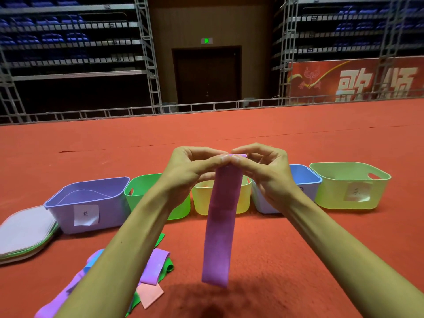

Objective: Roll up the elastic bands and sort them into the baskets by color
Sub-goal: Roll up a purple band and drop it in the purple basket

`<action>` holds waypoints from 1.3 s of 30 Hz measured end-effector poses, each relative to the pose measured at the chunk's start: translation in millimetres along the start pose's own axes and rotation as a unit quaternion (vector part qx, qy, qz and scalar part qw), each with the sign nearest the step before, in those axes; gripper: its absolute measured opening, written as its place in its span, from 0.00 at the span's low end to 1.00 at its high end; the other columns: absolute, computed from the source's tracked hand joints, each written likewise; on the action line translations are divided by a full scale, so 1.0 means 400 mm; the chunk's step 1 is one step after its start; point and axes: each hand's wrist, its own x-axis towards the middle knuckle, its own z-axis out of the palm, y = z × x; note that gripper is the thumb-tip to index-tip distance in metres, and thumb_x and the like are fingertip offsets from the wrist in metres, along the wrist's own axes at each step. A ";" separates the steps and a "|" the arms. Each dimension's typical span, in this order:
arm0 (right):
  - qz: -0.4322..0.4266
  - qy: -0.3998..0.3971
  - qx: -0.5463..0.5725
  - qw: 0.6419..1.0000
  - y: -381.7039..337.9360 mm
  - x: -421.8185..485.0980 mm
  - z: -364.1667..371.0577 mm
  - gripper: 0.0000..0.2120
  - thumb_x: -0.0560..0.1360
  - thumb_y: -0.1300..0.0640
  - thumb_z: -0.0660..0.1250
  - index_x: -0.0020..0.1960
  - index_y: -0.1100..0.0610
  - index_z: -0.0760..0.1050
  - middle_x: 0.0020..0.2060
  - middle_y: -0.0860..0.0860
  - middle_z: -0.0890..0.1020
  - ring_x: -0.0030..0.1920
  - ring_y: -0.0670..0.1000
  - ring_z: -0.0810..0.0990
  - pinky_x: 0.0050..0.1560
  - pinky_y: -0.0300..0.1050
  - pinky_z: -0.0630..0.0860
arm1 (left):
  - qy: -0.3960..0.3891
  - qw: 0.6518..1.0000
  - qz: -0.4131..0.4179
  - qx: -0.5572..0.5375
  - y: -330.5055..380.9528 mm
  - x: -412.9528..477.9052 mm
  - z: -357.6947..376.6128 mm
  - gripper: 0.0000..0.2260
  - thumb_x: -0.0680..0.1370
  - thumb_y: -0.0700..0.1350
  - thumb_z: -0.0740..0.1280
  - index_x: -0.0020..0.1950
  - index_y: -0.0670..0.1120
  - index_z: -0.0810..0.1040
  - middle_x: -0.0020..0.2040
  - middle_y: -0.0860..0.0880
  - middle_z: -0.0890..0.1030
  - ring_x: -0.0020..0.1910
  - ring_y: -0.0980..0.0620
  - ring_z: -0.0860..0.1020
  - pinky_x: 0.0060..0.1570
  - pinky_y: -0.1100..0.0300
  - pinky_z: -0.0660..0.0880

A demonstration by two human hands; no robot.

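A purple elastic band (221, 228) hangs straight down in front of me, its lower end just above the red floor. My left hand (192, 166) and my right hand (263, 168) both pinch its top edge, thumbs and fingertips meeting at the small folded start. A row of baskets stands behind: purple basket (91, 200) at the left, green basket (135, 187), yellow basket (199, 198), blue basket (305, 177), and pale green-yellow basket (351, 187) at the right. A pile of loose bands (153, 269) in purple, green, pink and blue lies at the lower left, partly hidden by my left forearm.
A stack of flat lids (25, 232) lies left of the purple basket. Red carpet (298, 249) covers the floor around me. Metal scaffolding with blue seats and a dark door stand far behind.
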 end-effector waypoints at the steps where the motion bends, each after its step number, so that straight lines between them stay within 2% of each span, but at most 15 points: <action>1: 0.003 0.003 0.000 1.000 0.000 0.000 -0.001 0.11 0.66 0.57 0.79 0.47 0.58 0.86 0.45 0.63 0.86 0.47 0.60 0.85 0.53 0.53 0.82 | 0.006 1.000 0.001 0.003 -0.001 0.002 0.001 0.16 0.71 0.46 0.75 0.54 0.37 0.85 0.51 0.40 0.87 0.51 0.49 0.85 0.45 0.61 0.80; 7: 0.019 0.025 -0.001 1.000 0.002 0.000 0.003 0.09 0.68 0.57 0.77 0.44 0.61 0.85 0.42 0.60 0.87 0.44 0.55 0.86 0.46 0.47 0.82 | 0.026 0.999 0.009 0.040 -0.008 0.010 0.012 0.13 0.77 0.46 0.73 0.50 0.35 0.86 0.47 0.38 0.87 0.45 0.48 0.83 0.42 0.60 0.81; 12: 0.020 0.054 -0.051 0.997 -0.003 0.000 0.009 0.10 0.71 0.54 0.76 0.41 0.62 0.86 0.39 0.60 0.87 0.40 0.55 0.84 0.43 0.52 0.83 | 0.034 0.998 0.004 0.052 -0.013 0.013 0.017 0.16 0.80 0.51 0.70 0.49 0.37 0.86 0.43 0.38 0.85 0.41 0.47 0.81 0.37 0.60 0.80; 15: 0.019 0.066 -0.071 0.995 -0.003 0.002 0.011 0.10 0.75 0.56 0.75 0.40 0.63 0.85 0.38 0.60 0.87 0.38 0.55 0.82 0.41 0.54 0.82 | 0.010 0.997 0.013 0.071 -0.019 0.010 0.008 0.12 0.77 0.46 0.74 0.46 0.37 0.86 0.43 0.39 0.85 0.42 0.49 0.81 0.39 0.60 0.80; 17: 0.018 0.076 -0.085 0.993 -0.005 0.002 0.012 0.12 0.76 0.56 0.75 0.39 0.64 0.84 0.34 0.59 0.85 0.36 0.54 0.80 0.39 0.52 0.81 | 0.003 0.996 0.024 0.089 -0.025 0.008 0.001 0.06 0.75 0.41 0.76 0.44 0.37 0.85 0.41 0.40 0.85 0.42 0.50 0.82 0.40 0.58 0.80; 19: 0.015 0.081 -0.090 0.992 -0.005 0.001 0.015 0.14 0.76 0.56 0.75 0.39 0.67 0.84 0.33 0.60 0.84 0.34 0.53 0.80 0.37 0.50 0.80 | 0.012 0.996 0.028 0.090 -0.029 0.007 -0.002 0.06 0.73 0.39 0.77 0.43 0.37 0.85 0.40 0.40 0.85 0.41 0.50 0.82 0.40 0.58 0.80; 22: 0.012 0.086 -0.086 0.992 -0.004 0.001 0.019 0.16 0.76 0.55 0.74 0.40 0.70 0.83 0.34 0.61 0.85 0.33 0.52 0.81 0.36 0.47 0.81 | 0.027 0.995 0.032 0.085 -0.034 0.006 0.002 0.09 0.71 0.40 0.78 0.44 0.34 0.85 0.42 0.35 0.86 0.40 0.47 0.82 0.40 0.57 0.81; 25: 0.008 0.097 -0.083 0.992 -0.004 0.001 0.024 0.15 0.76 0.55 0.75 0.37 0.65 0.84 0.32 0.59 0.84 0.33 0.52 0.80 0.35 0.48 0.81 | 0.035 0.995 0.035 0.087 -0.037 0.004 0.005 0.13 0.68 0.44 0.80 0.42 0.35 0.86 0.42 0.32 0.84 0.40 0.46 0.81 0.43 0.52 0.81; 27: 0.002 0.106 -0.085 0.991 -0.002 0.001 0.027 0.14 0.76 0.54 0.75 0.35 0.61 0.85 0.30 0.59 0.84 0.32 0.52 0.79 0.35 0.48 0.80 | 0.038 0.994 0.035 0.093 -0.039 0.005 0.005 0.13 0.68 0.44 0.80 0.41 0.34 0.85 0.38 0.33 0.83 0.37 0.48 0.79 0.40 0.55 0.80; 31: -0.019 0.135 -0.096 0.986 0.005 0.003 0.033 0.22 0.74 0.51 0.75 0.30 0.66 0.79 0.26 0.58 0.79 0.29 0.50 0.74 0.32 0.45 0.78 | 0.037 0.994 0.037 0.095 -0.038 0.001 0.007 0.11 0.69 0.42 0.80 0.40 0.35 0.85 0.37 0.31 0.82 0.35 0.49 0.77 0.36 0.59 0.77; 33: -0.024 0.143 -0.093 0.985 0.008 0.003 0.035 0.22 0.75 0.52 0.75 0.27 0.63 0.78 0.23 0.54 0.78 0.27 0.47 0.73 0.31 0.42 0.76 | 0.029 0.994 0.039 0.094 -0.036 -0.001 0.009 0.11 0.67 0.44 0.80 0.39 0.37 0.86 0.36 0.33 0.82 0.34 0.50 0.77 0.35 0.61 0.77; 36: -0.031 0.146 -0.089 0.985 0.016 0.001 0.034 0.20 0.76 0.54 0.75 0.27 0.60 0.79 0.22 0.50 0.77 0.26 0.45 0.71 0.30 0.39 0.73 | 0.018 0.996 0.034 0.083 -0.028 -0.003 0.010 0.13 0.69 0.48 0.78 0.43 0.39 0.86 0.35 0.41 0.82 0.34 0.51 0.78 0.36 0.60 0.79; 39: -0.041 0.142 -0.082 0.986 0.018 0.000 0.037 0.19 0.76 0.54 0.75 0.29 0.62 0.81 0.25 0.57 0.80 0.28 0.47 0.73 0.32 0.41 0.72 | 0.021 0.996 0.042 0.072 -0.019 -0.005 0.013 0.15 0.70 0.49 0.77 0.50 0.40 0.86 0.37 0.41 0.83 0.33 0.50 0.78 0.34 0.60 0.80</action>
